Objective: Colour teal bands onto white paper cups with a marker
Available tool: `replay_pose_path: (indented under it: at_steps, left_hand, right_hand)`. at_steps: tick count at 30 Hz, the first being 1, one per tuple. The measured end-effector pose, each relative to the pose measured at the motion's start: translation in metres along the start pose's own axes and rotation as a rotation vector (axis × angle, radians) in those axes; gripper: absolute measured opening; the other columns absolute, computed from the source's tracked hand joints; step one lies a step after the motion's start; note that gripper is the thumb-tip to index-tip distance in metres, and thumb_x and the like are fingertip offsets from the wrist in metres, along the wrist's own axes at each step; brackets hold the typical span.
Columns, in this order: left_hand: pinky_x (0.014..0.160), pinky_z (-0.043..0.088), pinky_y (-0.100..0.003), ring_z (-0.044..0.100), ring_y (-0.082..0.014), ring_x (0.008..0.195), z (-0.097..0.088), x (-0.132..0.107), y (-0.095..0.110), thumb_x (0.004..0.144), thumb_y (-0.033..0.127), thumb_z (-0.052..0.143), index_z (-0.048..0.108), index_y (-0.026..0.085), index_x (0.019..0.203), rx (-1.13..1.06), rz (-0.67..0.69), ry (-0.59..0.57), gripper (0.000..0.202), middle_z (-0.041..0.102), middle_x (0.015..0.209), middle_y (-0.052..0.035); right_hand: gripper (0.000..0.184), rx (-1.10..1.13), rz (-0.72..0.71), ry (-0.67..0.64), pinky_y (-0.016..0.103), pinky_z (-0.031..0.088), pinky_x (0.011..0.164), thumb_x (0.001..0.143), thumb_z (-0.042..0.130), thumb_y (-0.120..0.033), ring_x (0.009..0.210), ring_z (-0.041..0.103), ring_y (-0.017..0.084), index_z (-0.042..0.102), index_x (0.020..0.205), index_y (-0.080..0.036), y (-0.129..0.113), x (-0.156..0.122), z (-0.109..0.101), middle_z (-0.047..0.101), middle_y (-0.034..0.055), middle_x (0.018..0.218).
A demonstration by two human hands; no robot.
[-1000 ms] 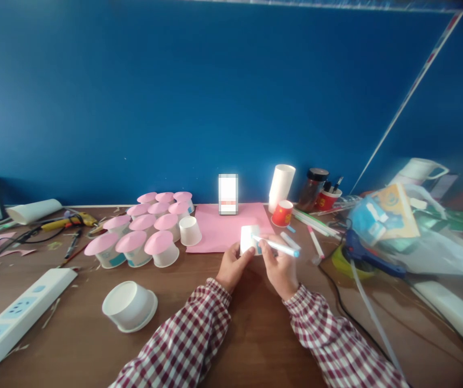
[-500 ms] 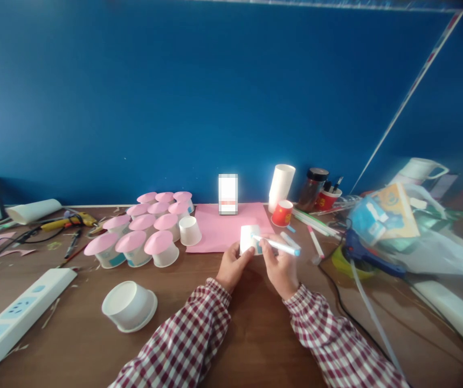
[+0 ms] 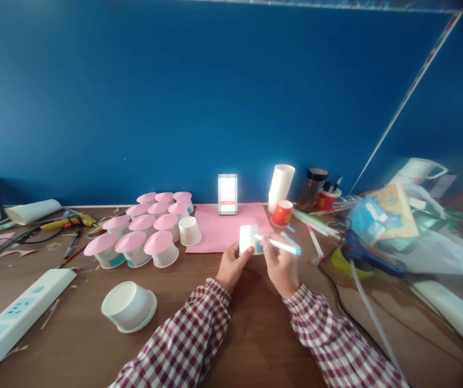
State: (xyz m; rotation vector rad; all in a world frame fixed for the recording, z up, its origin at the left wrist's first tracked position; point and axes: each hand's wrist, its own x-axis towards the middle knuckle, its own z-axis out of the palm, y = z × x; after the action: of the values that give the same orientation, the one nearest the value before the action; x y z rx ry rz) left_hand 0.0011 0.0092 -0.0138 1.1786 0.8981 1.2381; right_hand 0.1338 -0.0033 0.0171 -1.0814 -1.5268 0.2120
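My left hand point(image 3: 232, 265) grips a small white paper cup point(image 3: 249, 237) lying on its side, just in front of a pink paper sheet point(image 3: 223, 225). My right hand point(image 3: 282, 267) pinches a blue-tipped marker point(image 3: 280, 245) whose tip rests against the cup's side, where a blue patch shows. Both sleeves are red and white check. A cluster of several upturned white cups with pink round tops point(image 3: 146, 229) stands to the left of my hands.
A white bowl-like cup point(image 3: 129, 305) lies at the front left beside a white power strip point(image 3: 11, 320). A red cup point(image 3: 282, 213), stacked white cups point(image 3: 281, 186), a jar, loose markers point(image 3: 316, 242), a blue glue gun point(image 3: 366, 253) and plastic bags crowd the right. A blue wall stands behind.
The marker tip has shifted slightly to the right across the cup's side. Everything else stays as it was.
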Motion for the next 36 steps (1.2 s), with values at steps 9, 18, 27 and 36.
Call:
replay_pose_path:
  at_steps: [9, 18, 27, 36]
  left_hand:
    - [0.078, 0.047, -0.029, 0.061, -0.0198, 0.088, -0.0021, 0.0017, -0.0054, 0.078, 0.044, 0.064, 0.065, 0.013, 0.107, 0.006, -0.010, 0.010, 0.042, 0.068, 0.101, -0.0086]
    - [0.072, 0.046, -0.026, 0.059, -0.0171, 0.081, -0.0023, 0.0011, -0.0048, 0.079, 0.043, 0.064, 0.065, 0.012, 0.106, 0.009, -0.006, 0.002, 0.041, 0.068, 0.094, -0.0078]
    - [0.076, 0.046, -0.027, 0.060, -0.0179, 0.084, -0.0003, -0.0001, -0.0011, 0.079, 0.042, 0.064, 0.064, 0.011, 0.105, -0.012, -0.008, -0.009, 0.040, 0.068, 0.096, -0.0084]
    - [0.076, 0.046, -0.027, 0.059, -0.0176, 0.085, 0.0000, -0.0004, -0.0007, 0.079, 0.041, 0.063, 0.064, 0.012, 0.107, 0.013, -0.005, -0.011, 0.040, 0.068, 0.097, -0.0077]
  right_hand:
    - [0.018, -0.021, -0.003, 0.011, 0.027, 0.052, 0.060, 0.091, 0.050, -0.026, 0.068, 0.063, 0.016, 0.065, 0.090, -0.015, 0.0030, 0.0000, 0.0000, 0.067, 0.0073, 0.082]
    - [0.019, 0.007, -0.016, 0.042, 0.027, 0.054, 0.061, 0.092, 0.049, -0.026, 0.068, 0.063, 0.016, 0.064, 0.088, -0.015, -0.0015, 0.0006, -0.0006, 0.066, 0.0074, 0.080]
    - [0.019, 0.045, 0.020, -0.001, 0.028, 0.055, 0.063, 0.092, 0.049, -0.027, 0.074, 0.065, 0.017, 0.064, 0.094, -0.016, 0.0015, -0.0006, 0.0007, 0.068, 0.0084, 0.087]
    - [0.022, 0.036, 0.033, -0.013, 0.029, 0.055, 0.064, 0.093, 0.049, -0.030, 0.076, 0.065, 0.018, 0.065, 0.095, -0.016, 0.0037, -0.0016, 0.0015, 0.068, 0.0093, 0.089]
